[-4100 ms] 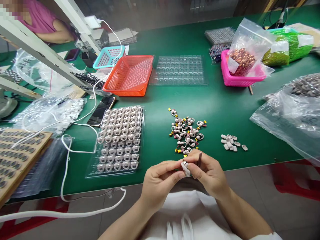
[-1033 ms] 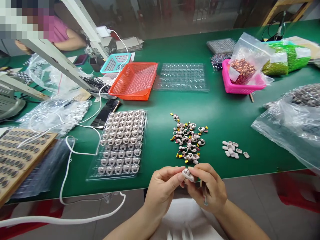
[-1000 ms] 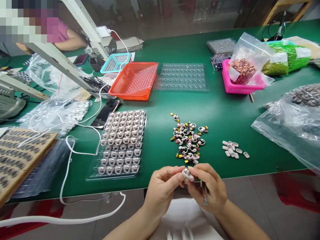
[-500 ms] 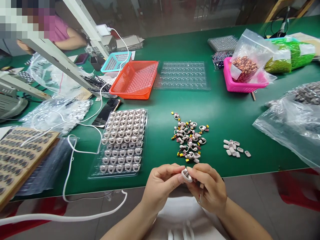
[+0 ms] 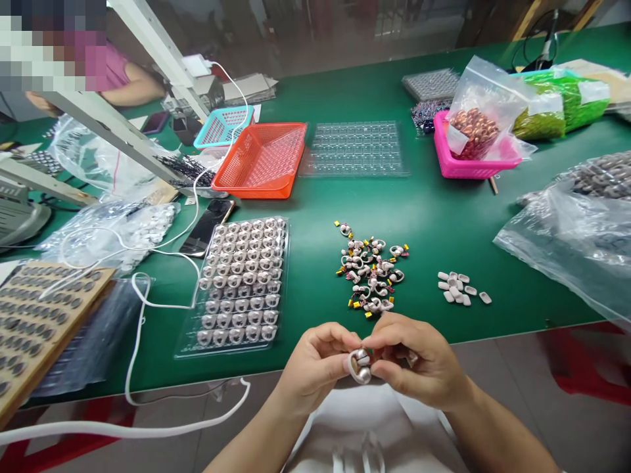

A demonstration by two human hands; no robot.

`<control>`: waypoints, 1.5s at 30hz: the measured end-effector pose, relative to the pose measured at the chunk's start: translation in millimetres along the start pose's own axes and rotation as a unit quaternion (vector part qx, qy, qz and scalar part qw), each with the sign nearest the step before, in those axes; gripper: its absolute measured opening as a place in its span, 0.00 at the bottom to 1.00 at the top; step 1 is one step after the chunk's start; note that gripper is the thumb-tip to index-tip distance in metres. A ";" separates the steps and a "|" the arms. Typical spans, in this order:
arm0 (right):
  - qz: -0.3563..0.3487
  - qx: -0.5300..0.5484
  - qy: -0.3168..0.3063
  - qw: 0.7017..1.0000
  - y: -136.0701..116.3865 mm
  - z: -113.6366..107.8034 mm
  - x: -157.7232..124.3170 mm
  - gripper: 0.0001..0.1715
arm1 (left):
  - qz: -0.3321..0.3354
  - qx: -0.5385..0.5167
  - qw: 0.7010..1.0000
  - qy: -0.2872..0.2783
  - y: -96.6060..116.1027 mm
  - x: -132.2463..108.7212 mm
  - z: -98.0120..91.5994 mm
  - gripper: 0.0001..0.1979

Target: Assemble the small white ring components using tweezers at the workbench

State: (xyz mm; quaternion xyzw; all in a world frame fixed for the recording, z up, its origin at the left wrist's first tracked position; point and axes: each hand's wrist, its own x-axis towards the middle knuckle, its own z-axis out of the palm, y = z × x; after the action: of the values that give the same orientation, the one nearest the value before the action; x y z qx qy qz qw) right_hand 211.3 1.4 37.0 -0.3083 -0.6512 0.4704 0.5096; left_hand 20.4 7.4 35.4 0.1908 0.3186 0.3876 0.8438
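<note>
My left hand [image 5: 315, 368] and my right hand [image 5: 419, 364] meet just off the near edge of the green table [image 5: 444, 217], both pinching one small white-and-silver part [image 5: 359, 366] between their fingertips. Just beyond them lies a loose pile of similar small parts with yellow tabs [image 5: 369, 276]. To its right sits a little cluster of white caps [image 5: 458, 289]. Left of the pile, a clear tray [image 5: 239, 282] holds rows of finished parts.
An orange basket [image 5: 261, 161], a teal basket [image 5: 217, 126], an empty clear tray [image 5: 355, 148] and a pink basket with a bag of copper coils [image 5: 473, 141] stand further back. Plastic bags [image 5: 576, 230] lie right. A white cable [image 5: 133, 341], phone and wooden board [image 5: 29, 328] lie left. Another person sits far left.
Both hands have drawn slightly nearer to me and lower, turning the small part between the fingertips. The thin tool seen in the right hand earlier no longer shows.
</note>
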 end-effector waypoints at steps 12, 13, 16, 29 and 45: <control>0.029 -0.011 -0.071 0.997 -1.4 0.2 4.1 0.11 | -0.009 -0.004 0.998 -0.055 -2.7 -2.3 -9.3 0.17; 0.025 -0.004 -0.068 0.997 -0.8 0.6 3.7 0.11 | -0.008 -0.002 0.998 -0.060 -3.0 -2.3 -10.3 0.17; 0.005 0.017 -0.055 0.998 1.4 2.4 2.0 0.10 | -0.015 0.007 0.997 -0.069 -2.9 -2.1 -11.4 0.18; -0.025 -0.004 0.038 0.999 8.9 16.8 -3.4 0.15 | -0.057 0.038 0.997 -0.032 0.3 -2.8 -4.8 0.20; 0.038 -0.073 -0.171 0.982 -3.8 -4.0 7.4 0.15 | -0.154 0.164 0.974 -0.032 27.2 2.1 -0.9 0.27</control>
State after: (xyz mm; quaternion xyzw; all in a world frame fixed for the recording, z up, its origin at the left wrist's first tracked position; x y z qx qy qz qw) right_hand 213.3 7.8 43.4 -0.2839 -0.7490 0.4866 0.3487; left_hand 6.4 26.2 49.5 0.2873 0.3763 0.1888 0.8604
